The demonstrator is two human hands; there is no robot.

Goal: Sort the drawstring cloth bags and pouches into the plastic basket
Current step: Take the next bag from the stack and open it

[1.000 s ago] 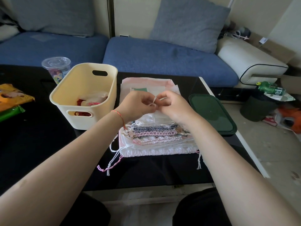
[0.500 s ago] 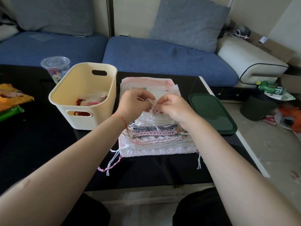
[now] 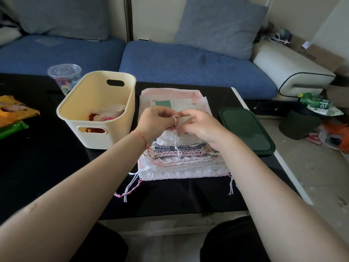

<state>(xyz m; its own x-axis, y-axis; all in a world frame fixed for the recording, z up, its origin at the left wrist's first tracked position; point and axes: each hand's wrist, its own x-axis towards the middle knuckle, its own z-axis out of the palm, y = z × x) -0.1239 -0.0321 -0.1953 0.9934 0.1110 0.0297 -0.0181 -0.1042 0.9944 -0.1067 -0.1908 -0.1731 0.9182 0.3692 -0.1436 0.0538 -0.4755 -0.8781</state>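
A stack of flat drawstring cloth bags (image 3: pixel 179 161) lies on the black table, white, pink and striped, with cords trailing off its near left corner. Over the stack, my left hand (image 3: pixel 154 123) and my right hand (image 3: pixel 200 127) meet, both pinching the thin white drawstring (image 3: pixel 176 129) of the top white pouch. The cord loops over my left fingers and hangs down across the stack. Left of the stack stands the cream plastic basket (image 3: pixel 75 114), with a few red and white pouches (image 3: pixel 107 115) inside.
A dark green lid (image 3: pixel 247 133) lies right of the stack near the table's edge. A clear plastic cup (image 3: pixel 64 76) stands behind the basket. Snack packets (image 3: pixel 13 112) sit at far left. A blue sofa runs behind; clutter lies on the floor at right.
Both hands have stayed over the stack, working the drawstring. The cord now loops over my left fingers and hangs straight down.
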